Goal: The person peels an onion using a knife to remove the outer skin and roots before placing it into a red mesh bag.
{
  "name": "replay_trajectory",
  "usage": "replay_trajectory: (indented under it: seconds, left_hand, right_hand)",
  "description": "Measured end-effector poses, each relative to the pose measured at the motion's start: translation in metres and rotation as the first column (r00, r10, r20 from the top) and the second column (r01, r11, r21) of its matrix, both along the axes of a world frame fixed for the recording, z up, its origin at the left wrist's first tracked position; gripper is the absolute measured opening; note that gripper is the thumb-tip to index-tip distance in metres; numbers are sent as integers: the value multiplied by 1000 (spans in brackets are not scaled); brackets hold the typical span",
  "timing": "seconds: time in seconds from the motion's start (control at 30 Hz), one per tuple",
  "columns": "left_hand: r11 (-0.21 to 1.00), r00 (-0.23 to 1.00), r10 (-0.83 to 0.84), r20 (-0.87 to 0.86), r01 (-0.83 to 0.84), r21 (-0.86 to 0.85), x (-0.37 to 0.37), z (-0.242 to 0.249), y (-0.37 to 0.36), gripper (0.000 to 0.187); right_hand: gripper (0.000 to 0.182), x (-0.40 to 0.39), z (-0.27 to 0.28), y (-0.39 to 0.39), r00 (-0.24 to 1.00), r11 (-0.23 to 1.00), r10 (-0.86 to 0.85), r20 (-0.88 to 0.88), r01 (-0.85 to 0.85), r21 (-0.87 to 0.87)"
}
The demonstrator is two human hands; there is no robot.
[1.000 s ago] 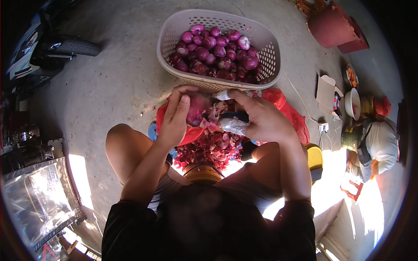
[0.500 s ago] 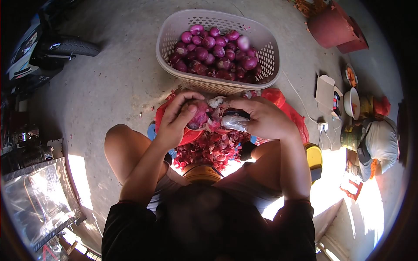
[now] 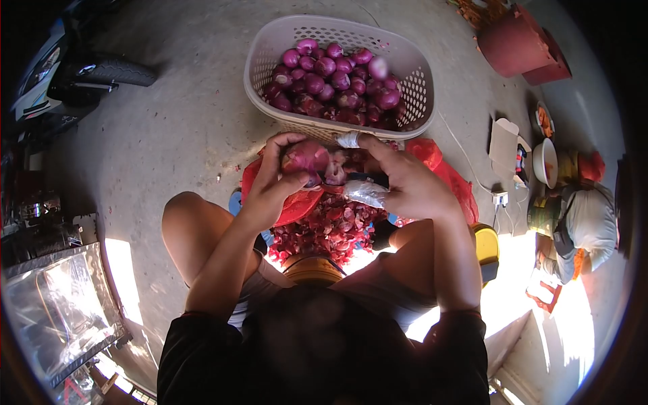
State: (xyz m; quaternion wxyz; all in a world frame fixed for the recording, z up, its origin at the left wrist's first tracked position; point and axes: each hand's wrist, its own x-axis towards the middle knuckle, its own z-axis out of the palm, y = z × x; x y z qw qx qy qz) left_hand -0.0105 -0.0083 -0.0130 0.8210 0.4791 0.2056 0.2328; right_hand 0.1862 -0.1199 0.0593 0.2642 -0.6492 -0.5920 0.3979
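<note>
My left hand is wrapped round a red onion, fingers on its far side and thumb on its near side. Pale loose skin hangs at the onion's right side, between my hands. My right hand is curled close by, its thumb and a finger wrapped in whitish, shiny tape. Something dark lies within its grip, mostly hidden, and I cannot make out what it is. Below both hands lies a heap of red onion peelings, with red netting beside it.
A beige perforated basket holding several purple onions stands just beyond my hands. A yellow container sits by my right knee. At right are a red pot, a white bowl and a person. A motorcycle wheel is at upper left.
The onion has turned and moved slightly up, showing a smoother red surface. My right hand's taped finger has extended upward near the basket's edge, and the loose skin has shifted.
</note>
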Motion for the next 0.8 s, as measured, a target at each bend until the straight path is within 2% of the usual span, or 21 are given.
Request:
replay_trajectory:
  seconds: [0.07,0.1,0.2,0.27,0.37,0.47,0.5,0.53,0.6,0.7,0.8]
  left_hand:
    - [988,998,21,58,-11,-153,2,6,-1,54]
    - [973,996,35,85,-15,-229,2,8,-1,56]
    - [976,986,-30,163,63,-207,0,2,5,61]
    - [980,987,6,160,26,-197,2,4,3,58]
    - [992,989,6,151,13,-129,0,3,2,52]
    - [998,987,-1,161,12,-63,0,5,3,50]
    - [999,986,-2,168,9,-45,1,6,4,49]
    - [999,984,3,177,6,-52,1,7,4,50]
    - [998,981,12,194,0,-65,0,7,5,53]
    - [998,985,21,174,-10,-63,2,8,3,57]
    - [998,981,22,192,-10,-65,4,9,-1,56]
  right_hand:
    - [66,-1,-5,-2,998,992,18,68,-26,121]
    - [66,-1,-8,-2,998,994,10,68,-17,107]
    - [63,-1,-9,-2,997,997,-10,75,4,74]
    - [57,-3,-4,1,996,998,-23,88,17,68]
    - [52,-1,-5,0,996,980,-20,83,3,197]
    - [45,3,-7,3,988,966,110,-107,-80,246]
    - [38,14,0,-2,973,973,230,-21,-229,40]
    - [38,16,6,-4,948,937,298,-109,-313,-157]
    - [41,18,2,-9,944,920,331,-8,-324,-220]
    - [45,15,2,-8,949,949,263,177,-221,-226]
    - [45,17,1,-8,958,985,150,243,-124,-119]
